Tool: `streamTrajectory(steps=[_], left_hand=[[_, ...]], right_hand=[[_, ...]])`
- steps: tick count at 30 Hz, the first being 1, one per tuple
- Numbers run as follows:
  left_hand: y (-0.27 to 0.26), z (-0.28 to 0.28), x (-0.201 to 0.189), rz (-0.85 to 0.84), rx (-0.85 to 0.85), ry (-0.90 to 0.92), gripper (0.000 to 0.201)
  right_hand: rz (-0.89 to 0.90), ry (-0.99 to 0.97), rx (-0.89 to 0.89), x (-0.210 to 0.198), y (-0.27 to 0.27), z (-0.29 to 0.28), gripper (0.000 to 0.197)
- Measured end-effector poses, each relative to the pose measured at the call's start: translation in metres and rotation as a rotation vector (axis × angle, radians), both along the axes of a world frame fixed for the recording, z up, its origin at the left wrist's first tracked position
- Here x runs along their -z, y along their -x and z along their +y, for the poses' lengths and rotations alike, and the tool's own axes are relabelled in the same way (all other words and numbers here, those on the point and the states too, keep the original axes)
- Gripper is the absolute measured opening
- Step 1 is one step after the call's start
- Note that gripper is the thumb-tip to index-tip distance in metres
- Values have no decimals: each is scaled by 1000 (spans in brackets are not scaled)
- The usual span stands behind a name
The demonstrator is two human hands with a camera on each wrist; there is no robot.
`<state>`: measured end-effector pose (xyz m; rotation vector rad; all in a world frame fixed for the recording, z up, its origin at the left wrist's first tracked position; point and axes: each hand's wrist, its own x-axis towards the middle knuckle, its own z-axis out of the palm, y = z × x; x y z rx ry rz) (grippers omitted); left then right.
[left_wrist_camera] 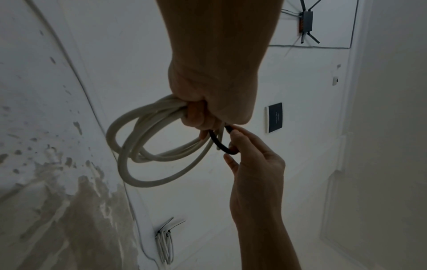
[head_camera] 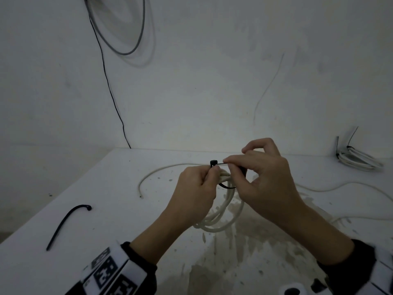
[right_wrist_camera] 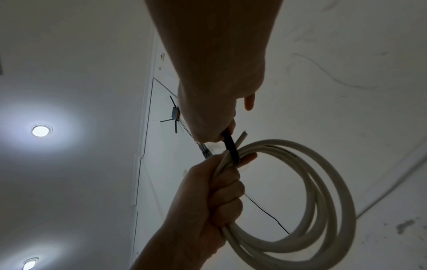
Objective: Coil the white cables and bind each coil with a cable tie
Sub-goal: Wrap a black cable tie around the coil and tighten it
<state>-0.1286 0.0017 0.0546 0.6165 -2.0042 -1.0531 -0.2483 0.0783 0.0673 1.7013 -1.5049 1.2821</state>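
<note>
A white cable coil (head_camera: 221,216) hangs above the white table (head_camera: 106,209). My left hand (head_camera: 196,188) grips the top of the coil (right_wrist_camera: 323,210) in a fist. A black cable tie (head_camera: 214,163) loops round the bundled strands there. My right hand (head_camera: 261,173) pinches the tie's thin tail beside its head. In the left wrist view the tie (left_wrist_camera: 220,144) curves under the bundle between both hands, and the coil (left_wrist_camera: 148,146) hangs to the left. The right wrist view shows the tie's strap (right_wrist_camera: 231,146) crossing the strands just above my left fist.
A spare black cable tie (head_camera: 66,224) lies on the table at the left. A bound white coil (head_camera: 359,159) rests at the far right against the wall. Loose white cable (head_camera: 153,173) trails across the table behind my hands. Dark cables hang on the wall.
</note>
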Motion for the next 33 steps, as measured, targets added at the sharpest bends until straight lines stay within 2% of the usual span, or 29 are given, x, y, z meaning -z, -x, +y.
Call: streamTrajectory(steps=[3,12,16,26,33], left_hand=[[-2,1,-1,-8,-1,45,44],[-4,4,-2,-9,16,68,43],[-5,2,-2,11,27,-10,44],[-4,0,-1,26,63,-66,43],[-2,0,1,-31,46,44,44]], right_hand=[[-12,22,-8,1,1,0,23],[-11,59,-25,4,-1,1,23],[-1,64,-26,5,0,3,23],[-6,43,-34,5,0,4,24],[64,17,-4,6,3,4,14]])
